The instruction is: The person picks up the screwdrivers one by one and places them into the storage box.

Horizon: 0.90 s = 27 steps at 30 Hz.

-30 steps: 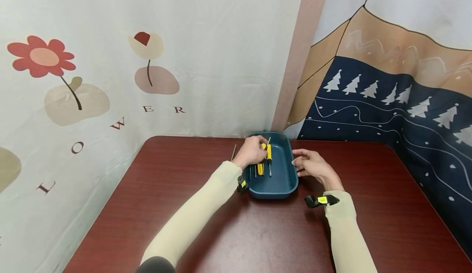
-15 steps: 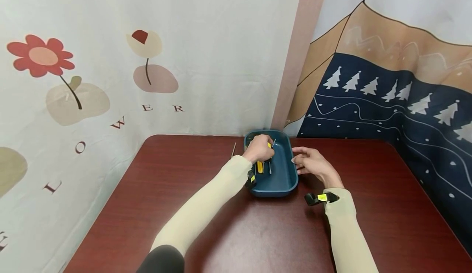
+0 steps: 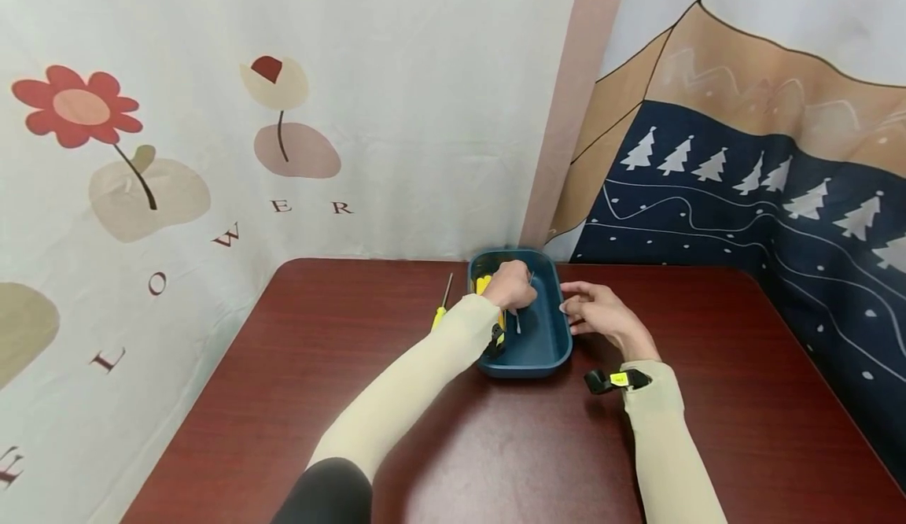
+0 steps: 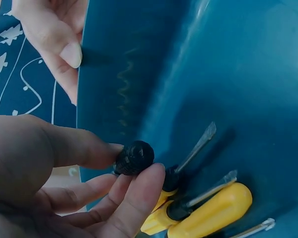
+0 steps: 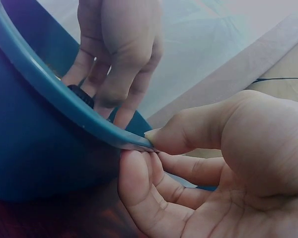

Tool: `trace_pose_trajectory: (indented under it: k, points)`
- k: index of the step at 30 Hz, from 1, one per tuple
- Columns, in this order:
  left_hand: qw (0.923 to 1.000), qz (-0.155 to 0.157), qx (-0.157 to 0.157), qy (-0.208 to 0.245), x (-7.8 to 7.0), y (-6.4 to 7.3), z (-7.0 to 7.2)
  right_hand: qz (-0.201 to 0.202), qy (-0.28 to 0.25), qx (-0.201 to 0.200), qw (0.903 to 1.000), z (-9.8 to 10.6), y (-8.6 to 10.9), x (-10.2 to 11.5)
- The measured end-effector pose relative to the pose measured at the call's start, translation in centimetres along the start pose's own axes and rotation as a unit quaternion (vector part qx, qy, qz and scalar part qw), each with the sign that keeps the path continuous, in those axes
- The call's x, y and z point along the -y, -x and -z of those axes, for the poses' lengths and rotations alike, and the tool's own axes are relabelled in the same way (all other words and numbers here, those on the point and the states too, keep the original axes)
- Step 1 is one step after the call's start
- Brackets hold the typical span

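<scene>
My left hand (image 3: 513, 285) is inside the blue plastic tray (image 3: 527, 368). Between thumb and fingers it pinches a screwdriver (image 4: 134, 157) by its black handle; a bit of metal shaft pokes out past the hand in the head view. Below those fingers, in the left wrist view, several yellow-and-black screwdrivers (image 4: 213, 213) lie along the tray bottom, partly hidden by the hand. My right hand (image 3: 598, 315) pinches the tray's right rim (image 5: 124, 139), thumb on top and fingers beneath.
Another screwdriver (image 3: 440, 315) with a yellow handle lies on the dark red table (image 3: 340, 367), left of the tray and partly behind the left sleeve. A printed curtain (image 3: 425, 115) hangs close behind the table's far edge.
My left hand has moved rightward across the tray with the black-handled screwdriver. The yellow handle on the table has come into sight. My right hand stays at the rim.
</scene>
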State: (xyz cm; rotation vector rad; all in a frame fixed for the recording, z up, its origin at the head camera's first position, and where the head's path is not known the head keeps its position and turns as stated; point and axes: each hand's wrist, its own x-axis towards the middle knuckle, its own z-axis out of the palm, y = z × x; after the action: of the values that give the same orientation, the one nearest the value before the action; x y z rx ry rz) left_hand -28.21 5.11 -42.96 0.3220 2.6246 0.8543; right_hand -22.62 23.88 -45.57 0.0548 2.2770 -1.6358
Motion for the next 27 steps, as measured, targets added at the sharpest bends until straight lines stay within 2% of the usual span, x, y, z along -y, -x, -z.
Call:
trace_pose_trajectory:
  k: [9, 14, 20, 27]
  points:
    - [0.9983, 0.039, -0.005, -0.043, -1.2, -0.4, -1.2, 0.001, 0.001, 0.001, 1.0000, 0.0, 0.1, 0.0]
    - [0.9971, 0.039, -0.016, -0.063, -1.6, -0.6, -2.1, 0.001, 0.000, 0.003, 1.0000, 0.0, 0.1, 0.1]
    - [0.9936, 0.052, -0.035, -0.093, -2.4, -0.2, -2.6, 0.003, -0.001, 0.005, 1.0000, 0.0, 0.1, 0.1]
    - [0.9883, 0.038, -0.055, -0.137, -2.4, -0.5, -3.3, -0.001, -0.006, 0.003, 1.0000, -0.1, 0.0, 0.0]
